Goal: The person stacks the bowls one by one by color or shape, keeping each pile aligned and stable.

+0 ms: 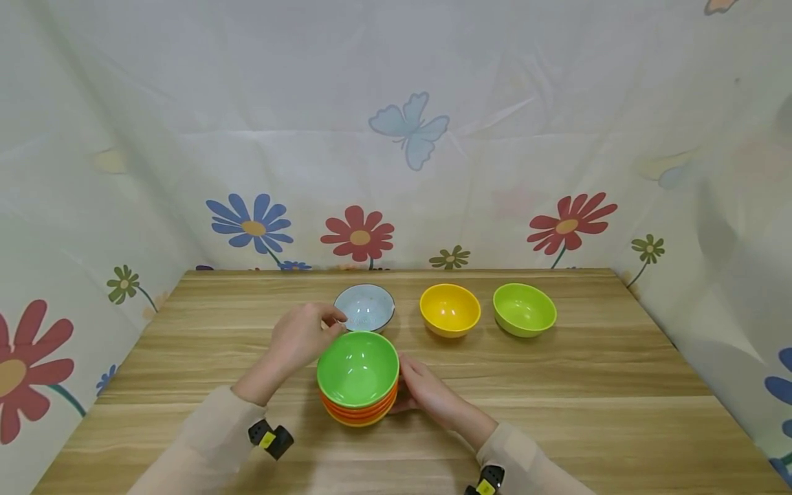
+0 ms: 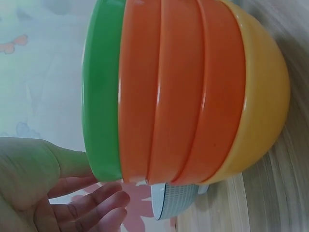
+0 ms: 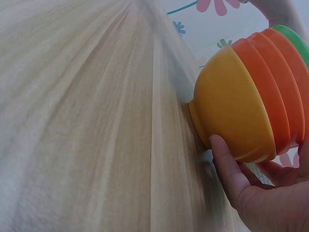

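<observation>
A stack of nested bowls stands in front of me: a green bowl (image 1: 357,370) on top, several orange bowls (image 2: 181,92) under it and a yellow-orange bowl (image 3: 229,106) at the bottom. My right hand (image 1: 427,392) holds the stack low on its right side, thumb and fingers spread around the lower bowls. At the back left of the green rim is my left hand (image 1: 303,337), its fingers loosely bent beside the bowls. Its thumb is at the rim; whether it presses there I cannot tell. Just behind stands a pale blue bowl (image 1: 365,306), partly hidden.
A yellow bowl (image 1: 449,309) and a lime green bowl (image 1: 524,309) stand toward the back right of the wooden table (image 1: 588,426). A flower-printed cloth (image 1: 297,158) hangs behind the table and along its sides.
</observation>
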Demonstrator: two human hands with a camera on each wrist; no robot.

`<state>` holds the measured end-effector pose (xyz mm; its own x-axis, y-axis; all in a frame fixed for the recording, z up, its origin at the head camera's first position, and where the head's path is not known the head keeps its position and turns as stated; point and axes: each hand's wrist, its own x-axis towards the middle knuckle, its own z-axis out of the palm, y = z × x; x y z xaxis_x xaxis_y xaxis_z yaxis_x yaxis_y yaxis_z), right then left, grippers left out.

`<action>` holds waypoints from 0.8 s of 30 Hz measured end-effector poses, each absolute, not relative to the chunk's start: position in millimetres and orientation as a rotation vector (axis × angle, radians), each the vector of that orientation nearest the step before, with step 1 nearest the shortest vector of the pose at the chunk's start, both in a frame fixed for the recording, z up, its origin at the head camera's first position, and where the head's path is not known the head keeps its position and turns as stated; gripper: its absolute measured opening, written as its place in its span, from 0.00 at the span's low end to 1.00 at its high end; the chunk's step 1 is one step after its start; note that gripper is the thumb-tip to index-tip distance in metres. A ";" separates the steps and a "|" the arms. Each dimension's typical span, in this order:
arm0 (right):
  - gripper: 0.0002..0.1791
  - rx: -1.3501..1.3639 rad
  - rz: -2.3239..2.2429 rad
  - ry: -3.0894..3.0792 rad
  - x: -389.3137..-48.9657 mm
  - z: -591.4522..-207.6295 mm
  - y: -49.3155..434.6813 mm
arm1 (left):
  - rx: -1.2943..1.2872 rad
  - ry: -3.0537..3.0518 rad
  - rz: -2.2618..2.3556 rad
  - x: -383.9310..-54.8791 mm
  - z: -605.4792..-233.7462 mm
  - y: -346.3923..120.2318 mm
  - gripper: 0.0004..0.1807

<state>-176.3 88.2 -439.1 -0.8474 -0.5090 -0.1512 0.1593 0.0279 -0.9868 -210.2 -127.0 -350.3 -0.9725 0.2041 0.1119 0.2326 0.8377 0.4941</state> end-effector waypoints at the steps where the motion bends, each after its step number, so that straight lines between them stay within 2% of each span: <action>1: 0.30 -0.353 -1.874 1.840 -176.4 -439.4 88.2 | -0.353 -2.954 -0.807 -211.1 -350.5 -128.1 0.07; 13: 0.30 -0.357 -1.882 1.832 -177.2 -441.3 88.0 | -0.319 -2.930 -0.799 -227.7 -361.0 -143.8 0.11; 24: 0.30 -0.359 -1.883 1.834 -176.7 -440.8 87.9 | -0.236 -2.978 -0.784 -242.8 -375.4 -159.1 0.26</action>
